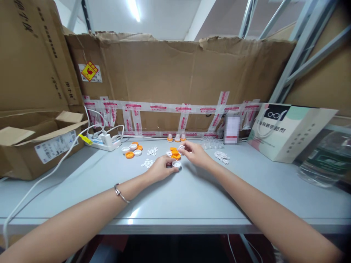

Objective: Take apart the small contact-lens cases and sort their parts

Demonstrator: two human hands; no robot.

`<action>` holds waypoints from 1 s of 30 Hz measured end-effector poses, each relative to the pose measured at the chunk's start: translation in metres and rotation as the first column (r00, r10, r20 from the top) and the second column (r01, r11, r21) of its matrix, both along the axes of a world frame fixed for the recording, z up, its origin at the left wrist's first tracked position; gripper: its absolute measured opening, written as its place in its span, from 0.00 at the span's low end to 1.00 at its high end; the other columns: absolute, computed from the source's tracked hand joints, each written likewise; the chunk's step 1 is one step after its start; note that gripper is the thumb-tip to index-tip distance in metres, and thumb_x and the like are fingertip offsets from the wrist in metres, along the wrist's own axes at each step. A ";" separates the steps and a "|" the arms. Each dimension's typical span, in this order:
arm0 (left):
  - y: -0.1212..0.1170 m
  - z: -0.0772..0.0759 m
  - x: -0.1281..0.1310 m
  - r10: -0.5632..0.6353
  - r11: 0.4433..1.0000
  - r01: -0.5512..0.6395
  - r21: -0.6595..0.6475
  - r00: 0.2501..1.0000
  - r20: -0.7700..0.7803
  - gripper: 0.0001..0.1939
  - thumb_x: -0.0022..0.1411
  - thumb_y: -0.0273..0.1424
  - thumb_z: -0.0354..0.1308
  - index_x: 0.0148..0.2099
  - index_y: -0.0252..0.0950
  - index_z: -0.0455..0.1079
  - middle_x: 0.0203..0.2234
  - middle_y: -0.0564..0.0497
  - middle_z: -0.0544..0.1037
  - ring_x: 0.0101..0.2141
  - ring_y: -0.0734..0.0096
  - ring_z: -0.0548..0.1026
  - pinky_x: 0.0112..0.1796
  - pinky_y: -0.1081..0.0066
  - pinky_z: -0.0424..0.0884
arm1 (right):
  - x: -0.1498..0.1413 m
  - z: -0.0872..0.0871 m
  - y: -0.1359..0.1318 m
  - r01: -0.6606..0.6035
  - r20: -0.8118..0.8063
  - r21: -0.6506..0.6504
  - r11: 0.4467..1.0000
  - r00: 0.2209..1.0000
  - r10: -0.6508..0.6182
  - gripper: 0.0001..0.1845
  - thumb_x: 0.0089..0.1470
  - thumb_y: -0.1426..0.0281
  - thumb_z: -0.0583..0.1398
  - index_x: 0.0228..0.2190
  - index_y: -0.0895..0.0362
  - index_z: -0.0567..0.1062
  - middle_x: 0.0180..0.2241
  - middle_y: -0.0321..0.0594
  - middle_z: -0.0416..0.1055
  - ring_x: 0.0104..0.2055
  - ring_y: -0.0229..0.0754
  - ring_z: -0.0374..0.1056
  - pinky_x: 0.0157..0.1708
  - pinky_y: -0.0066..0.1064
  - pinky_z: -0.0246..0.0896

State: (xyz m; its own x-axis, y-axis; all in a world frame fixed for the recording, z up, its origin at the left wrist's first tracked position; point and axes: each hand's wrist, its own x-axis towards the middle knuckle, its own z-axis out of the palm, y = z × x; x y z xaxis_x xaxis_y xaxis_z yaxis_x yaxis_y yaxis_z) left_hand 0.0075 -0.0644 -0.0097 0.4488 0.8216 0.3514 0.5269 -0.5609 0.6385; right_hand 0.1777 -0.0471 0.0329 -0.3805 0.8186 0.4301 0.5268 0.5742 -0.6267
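Note:
My left hand [162,168] is closed on a round white cap [176,164], thumb and fingers at its left side, low over the table. Just beyond it lies a small pile of orange plastic parts [175,154]. My right hand [193,152] pinches a small white part [181,147] at the right edge of that pile; its exact shape is too small to make out. To the left are orange caps [129,155] and white caps [137,153], with small white pieces [153,151] and tiny white bits [147,163] beside my left hand.
Several clear-topped orange pieces [177,138] stand at the back, near clear plastic parts [212,143]. White pieces [222,157] lie right. A power strip [105,143] and open carton [41,146] are left; a paper bag [285,135] and water bottle [325,159] are right.

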 end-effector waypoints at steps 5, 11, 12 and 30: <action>-0.006 0.009 -0.002 -0.012 0.994 0.007 0.109 0.999 0.047 0.18 0.51 0.35 0.58 0.45 0.36 0.68 0.32 0.50 0.71 0.33 0.70 0.69 0.34 0.73 0.65 | -0.005 -0.006 0.001 -0.180 -0.304 -0.271 0.946 0.948 0.094 0.13 0.43 0.62 0.60 0.28 0.60 0.69 0.26 0.38 0.70 0.28 0.36 0.66 0.31 0.29 0.61; -0.012 0.026 -0.005 0.026 0.899 -0.098 0.427 0.985 0.171 0.18 0.54 0.32 0.57 0.48 0.37 0.64 0.36 0.49 0.70 0.36 0.71 0.69 0.38 0.70 0.66 | -0.017 -0.004 -0.007 -0.222 -0.423 -0.283 0.933 0.902 0.086 0.15 0.36 0.64 0.65 0.22 0.59 0.66 0.21 0.32 0.67 0.24 0.33 0.63 0.26 0.26 0.58; -0.013 0.028 -0.006 0.018 0.880 -0.087 0.466 0.988 0.152 0.15 0.55 0.30 0.56 0.46 0.37 0.65 0.35 0.50 0.71 0.35 0.71 0.69 0.37 0.71 0.66 | -0.017 -0.004 -0.008 -0.230 -0.434 -0.284 0.931 0.896 0.089 0.15 0.36 0.65 0.65 0.22 0.59 0.66 0.20 0.32 0.66 0.24 0.33 0.63 0.26 0.25 0.58; -0.010 0.032 -0.014 0.081 0.703 -0.008 0.711 0.994 -0.069 0.08 0.59 0.25 0.50 0.39 0.36 0.68 0.34 0.49 0.75 0.34 0.71 0.72 0.35 0.70 0.69 | -0.007 0.010 -0.015 -0.268 -0.385 -0.352 0.897 0.915 0.123 0.16 0.42 0.61 0.61 0.30 0.61 0.77 0.27 0.42 0.74 0.30 0.39 0.70 0.36 0.33 0.65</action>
State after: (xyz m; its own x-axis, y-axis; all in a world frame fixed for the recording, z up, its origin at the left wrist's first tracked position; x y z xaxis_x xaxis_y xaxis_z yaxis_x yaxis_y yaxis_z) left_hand -0.0067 -0.0741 0.0226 0.4768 0.3656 0.7994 0.5964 -0.8026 0.0114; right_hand 0.1704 -0.0620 0.0430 -0.4376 0.8704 0.2256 0.1385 0.3131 -0.9395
